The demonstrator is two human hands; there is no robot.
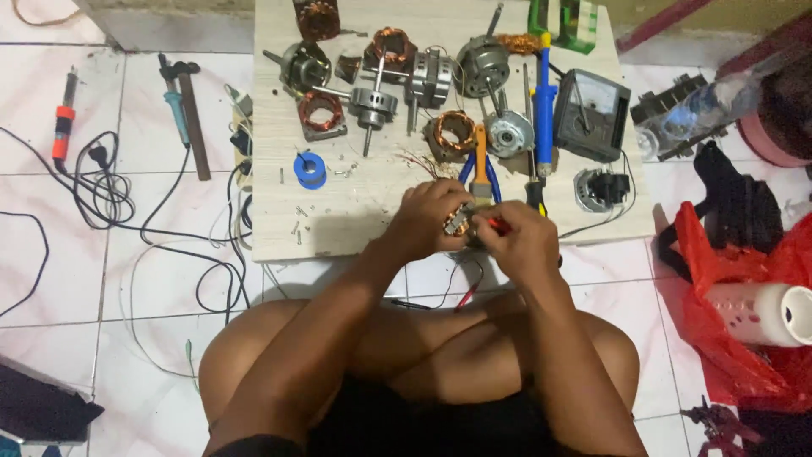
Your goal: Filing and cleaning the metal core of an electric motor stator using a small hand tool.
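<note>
2 hands on a small coil at the board's near edge

Head view: 2 hands meet over the near edge of the board, a pale wooden slab lying on white tiles. The left hand is curled around a small coil with copper windings, fingers closed on it from the left. The right hand presses in from the other side, its fingers pinched on something red that touches the coil; what it is cannot be told. Thin wires hang from the hands off the board's near edge toward the person's lap.

Just beyond the hands on the board lie pliers with orange and blue handles. Farther in sit several motors and copper stators. A blue spool lies on the board's left part, a meter near its right edge. Left of the board, on the tiles, lie a soldering iron, a hammer and black cables.
</note>
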